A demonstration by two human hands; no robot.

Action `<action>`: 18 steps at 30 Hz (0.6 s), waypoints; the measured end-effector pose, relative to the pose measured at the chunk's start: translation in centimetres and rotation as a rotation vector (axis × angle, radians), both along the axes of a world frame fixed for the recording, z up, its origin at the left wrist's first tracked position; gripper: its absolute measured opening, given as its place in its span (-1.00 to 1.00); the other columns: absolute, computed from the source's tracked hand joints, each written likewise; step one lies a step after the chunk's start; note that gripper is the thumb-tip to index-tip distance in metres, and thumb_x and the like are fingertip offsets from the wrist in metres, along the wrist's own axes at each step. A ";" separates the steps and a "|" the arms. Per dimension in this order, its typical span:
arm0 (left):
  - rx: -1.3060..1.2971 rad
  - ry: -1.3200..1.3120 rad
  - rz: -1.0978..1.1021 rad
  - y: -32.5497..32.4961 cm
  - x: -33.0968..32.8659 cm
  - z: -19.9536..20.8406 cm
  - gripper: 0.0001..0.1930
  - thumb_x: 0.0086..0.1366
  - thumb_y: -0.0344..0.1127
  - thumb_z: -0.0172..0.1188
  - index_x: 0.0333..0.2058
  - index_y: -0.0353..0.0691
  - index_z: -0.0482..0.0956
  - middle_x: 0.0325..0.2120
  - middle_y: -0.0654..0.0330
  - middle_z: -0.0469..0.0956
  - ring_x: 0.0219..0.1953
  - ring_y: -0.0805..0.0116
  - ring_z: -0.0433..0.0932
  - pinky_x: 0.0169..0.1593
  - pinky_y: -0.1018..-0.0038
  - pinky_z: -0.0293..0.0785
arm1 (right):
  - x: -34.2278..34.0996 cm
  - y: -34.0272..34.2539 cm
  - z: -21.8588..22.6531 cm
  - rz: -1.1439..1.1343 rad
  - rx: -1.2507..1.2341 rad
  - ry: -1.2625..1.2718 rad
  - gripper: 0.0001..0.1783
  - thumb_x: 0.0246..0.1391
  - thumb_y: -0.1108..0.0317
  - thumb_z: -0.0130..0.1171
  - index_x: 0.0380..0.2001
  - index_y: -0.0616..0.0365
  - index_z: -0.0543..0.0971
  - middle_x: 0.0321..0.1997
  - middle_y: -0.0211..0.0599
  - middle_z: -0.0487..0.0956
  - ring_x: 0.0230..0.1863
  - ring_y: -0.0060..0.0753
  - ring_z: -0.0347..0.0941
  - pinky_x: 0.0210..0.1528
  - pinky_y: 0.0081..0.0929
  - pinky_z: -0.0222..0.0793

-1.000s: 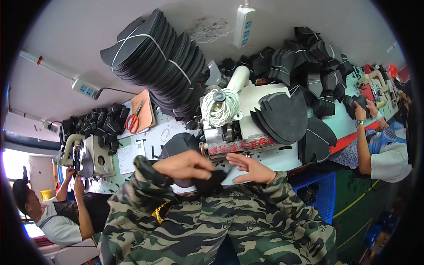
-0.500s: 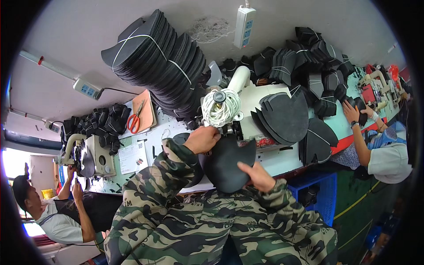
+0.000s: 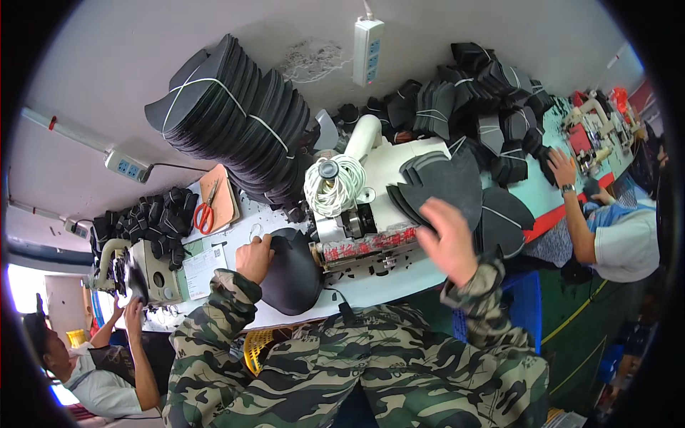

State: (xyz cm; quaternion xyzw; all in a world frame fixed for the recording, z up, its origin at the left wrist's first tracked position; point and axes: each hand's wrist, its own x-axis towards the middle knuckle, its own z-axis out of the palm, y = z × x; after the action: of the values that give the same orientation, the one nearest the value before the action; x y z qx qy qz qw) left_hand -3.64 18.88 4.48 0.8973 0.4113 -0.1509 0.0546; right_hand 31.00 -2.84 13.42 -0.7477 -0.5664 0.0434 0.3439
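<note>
My left hand [image 3: 255, 258] is closed on the upper left edge of a black, rounded sheet piece [image 3: 291, 282], which lies on the white table left of a cream bench machine [image 3: 394, 162]. Fingers stretched out, my right hand [image 3: 448, 241] holds nothing. It hovers at the front edge of a stack of black cut sheets [image 3: 449, 187], partly covering it; whether it touches them I cannot tell. A coil of white cord [image 3: 334, 187] sits on the machine, and dark scraps lie along its front.
A tall tied stack of black sheets [image 3: 228, 121] stands behind left. Orange-handled scissors [image 3: 205, 214] lie on a board beside a paper sheet [image 3: 205, 271]. More tied bundles [image 3: 492, 132] fill the back right. A blue crate [image 3: 524, 307] stands lower right. Co-workers sit on both sides.
The black piece has moved left from the machine's front, with my left hand at its edge. My right hand has let go of it and moved up and right toward the stacked sheets.
</note>
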 end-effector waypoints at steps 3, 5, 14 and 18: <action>0.056 -0.056 0.096 -1.1 1.2 1.7 -0.69 0.10 -0.23 0.25 -0.18 -0.17 0.49 -0.42 0.01 0.57 -0.38 -0.03 0.57 -0.29 0.15 0.48 | -4.6 -0.8 -2.3 0.262 -0.056 0.409 -0.56 -0.04 0.36 0.26 -0.04 0.24 0.51 -0.03 -0.02 0.54 0.01 -0.10 0.48 0.08 -0.31 0.35; -0.112 -0.140 0.019 -1.6 2.5 4.7 -0.74 0.11 -0.30 0.21 -0.20 -0.21 0.56 -0.40 0.02 0.58 -0.36 -0.02 0.57 -0.25 0.18 0.49 | -6.3 -1.1 -3.3 0.362 -0.144 0.710 -0.56 -0.04 0.36 0.29 -0.05 0.26 0.51 -0.06 -0.04 0.56 -0.01 -0.18 0.50 0.06 -0.32 0.38; -0.838 -0.490 0.176 -4.5 9.3 8.6 -0.77 0.27 -0.31 0.05 -0.27 -0.41 0.51 -0.54 -0.10 0.55 -0.61 0.19 0.57 -0.49 0.32 0.45 | -5.4 -0.4 -8.8 0.243 -0.496 1.453 -0.63 -0.02 0.38 0.29 -0.13 0.32 0.56 -0.22 -0.36 0.61 -0.21 -0.55 0.49 -0.08 -0.54 0.40; -0.524 -0.434 0.082 -4.0 11.5 5.0 -0.72 0.27 -0.24 0.02 -0.32 -0.39 0.52 -0.52 -0.14 0.54 -0.42 -0.10 0.55 -0.27 0.17 0.46 | -6.4 0.1 -8.9 0.111 -0.297 1.250 -0.75 0.09 0.36 0.14 -0.25 0.37 0.58 -0.35 -0.32 0.62 -0.39 -0.53 0.51 -0.31 -0.52 0.43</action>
State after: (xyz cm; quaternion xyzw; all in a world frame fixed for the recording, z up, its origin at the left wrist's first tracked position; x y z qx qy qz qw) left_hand 7.86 14.85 9.48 0.8466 0.3733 -0.0545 0.3755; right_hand 24.56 -2.75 4.56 -0.5907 -0.2850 0.5664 0.4990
